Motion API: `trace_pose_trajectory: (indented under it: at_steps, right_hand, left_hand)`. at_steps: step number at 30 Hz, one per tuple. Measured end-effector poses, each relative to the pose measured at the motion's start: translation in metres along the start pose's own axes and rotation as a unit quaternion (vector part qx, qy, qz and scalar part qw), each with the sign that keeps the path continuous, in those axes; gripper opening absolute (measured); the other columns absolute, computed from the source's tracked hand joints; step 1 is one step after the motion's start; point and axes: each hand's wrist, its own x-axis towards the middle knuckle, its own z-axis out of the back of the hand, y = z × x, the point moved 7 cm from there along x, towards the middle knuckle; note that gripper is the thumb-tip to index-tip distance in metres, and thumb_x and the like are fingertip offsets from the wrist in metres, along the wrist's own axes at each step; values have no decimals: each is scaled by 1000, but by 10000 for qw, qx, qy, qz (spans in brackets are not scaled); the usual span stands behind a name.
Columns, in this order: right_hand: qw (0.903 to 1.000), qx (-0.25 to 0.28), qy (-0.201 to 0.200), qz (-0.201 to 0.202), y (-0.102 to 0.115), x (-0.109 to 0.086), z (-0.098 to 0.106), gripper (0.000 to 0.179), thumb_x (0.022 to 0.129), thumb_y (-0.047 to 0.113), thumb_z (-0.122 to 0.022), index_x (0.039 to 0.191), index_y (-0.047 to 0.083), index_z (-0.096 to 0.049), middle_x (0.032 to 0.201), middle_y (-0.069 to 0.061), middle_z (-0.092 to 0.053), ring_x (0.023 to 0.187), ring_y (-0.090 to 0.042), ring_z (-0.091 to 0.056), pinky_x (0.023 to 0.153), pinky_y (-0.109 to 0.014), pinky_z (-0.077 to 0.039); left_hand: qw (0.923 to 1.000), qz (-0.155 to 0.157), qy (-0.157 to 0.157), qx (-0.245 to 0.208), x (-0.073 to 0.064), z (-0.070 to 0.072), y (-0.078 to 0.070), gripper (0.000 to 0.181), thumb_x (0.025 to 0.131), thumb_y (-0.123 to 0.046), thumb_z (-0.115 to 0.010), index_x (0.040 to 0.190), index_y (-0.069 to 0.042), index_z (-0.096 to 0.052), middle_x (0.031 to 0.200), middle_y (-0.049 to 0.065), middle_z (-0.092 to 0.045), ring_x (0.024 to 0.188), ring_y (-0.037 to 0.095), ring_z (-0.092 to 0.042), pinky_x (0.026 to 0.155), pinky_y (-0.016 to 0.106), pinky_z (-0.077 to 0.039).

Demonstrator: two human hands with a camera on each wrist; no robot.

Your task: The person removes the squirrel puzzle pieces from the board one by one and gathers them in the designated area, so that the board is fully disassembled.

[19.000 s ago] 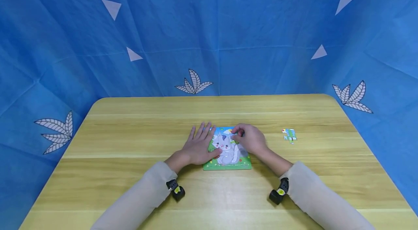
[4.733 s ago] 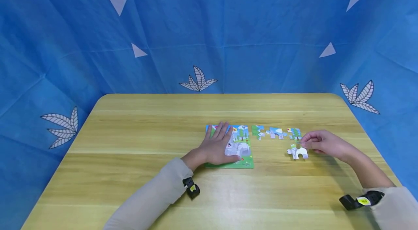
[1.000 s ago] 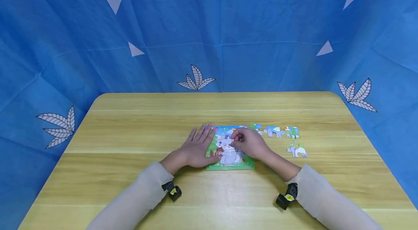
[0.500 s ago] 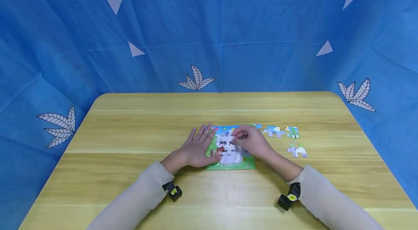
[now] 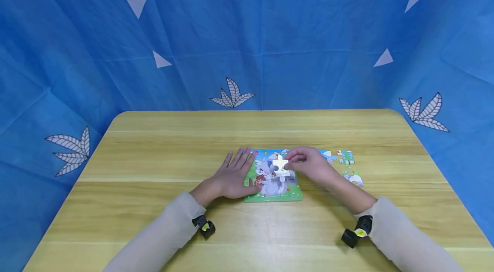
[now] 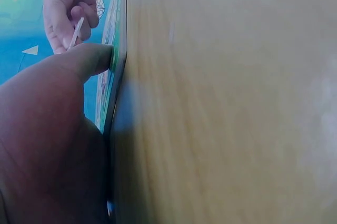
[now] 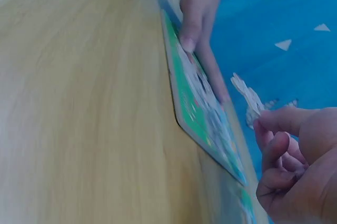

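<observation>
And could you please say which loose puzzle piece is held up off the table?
The pale piece pinched in the right hand, above the puzzle board; the other visible loose pieces lie on the table to its right.

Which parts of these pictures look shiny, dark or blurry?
Head view: pale glare on the table, the held puzzle piece washed out to white; left wrist view: the left hand dark toward the bottom, the table grain blurred; right wrist view: hazy overall, print on the board indistinct.
</observation>
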Motion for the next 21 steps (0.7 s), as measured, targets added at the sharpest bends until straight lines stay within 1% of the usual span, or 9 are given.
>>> trace_pose_trajectory:
  at_steps: [6, 12, 15, 18, 21]
  right_hand:
    - [9998, -180, 13, -22, -4, -15, 24, 23, 95, 15, -73, 110, -1, -67, 92, -9, -70, 68, -16, -51, 59, -28, -44]
    - [9994, -325, -69, -65, -13, -31, 51, 25, 95, 15, -73, 111, -2, -66, 94, -10, -70, 74, -17, -56, 60, -27, -45]
    - [9988, -438, -107, -178, -21, -40, 64, 25, 96, 16, -72, 112, -2, -65, 95, -10, -70, 70, -16, -55, 56, -28, -44]
    - [9982, -516, -173, -248, -27, -47, 75, 25, 96, 16, -72, 111, -3, -64, 93, -10, -70, 64, -16, -50, 53, -29, -43]
    - [9975, -642, -207, -214, -32, -52, 82, 24, 96, 14, -72, 110, -4, -64, 91, -10, -70, 67, -16, -53, 54, -30, -43]
  left_hand:
    - [10000, -40, -17, -7, -3, 0, -1, 105, 94, -74, -43, 163, -14, 9, 169, 6, 18, 154, 25, 20, 122, 50, 14]
    - [10000, -9, 27, -26, -1, -4, 2, 104, 95, -73, -42, 162, -16, 12, 168, 3, 22, 153, 22, 23, 121, 49, 15]
    - [10000, -1, 20, 7, 1, -5, 3, 104, 94, -74, -41, 162, -16, 13, 168, 2, 22, 152, 21, 24, 121, 49, 16]
    - [10000, -9, -4, 51, 1, -5, 4, 104, 94, -75, -40, 162, -16, 13, 168, 2, 22, 152, 21, 24, 121, 49, 16]
    - [10000, -12, -32, 67, 1, -4, 4, 104, 94, -74, -41, 163, -16, 12, 168, 2, 22, 153, 22, 24, 121, 49, 15]
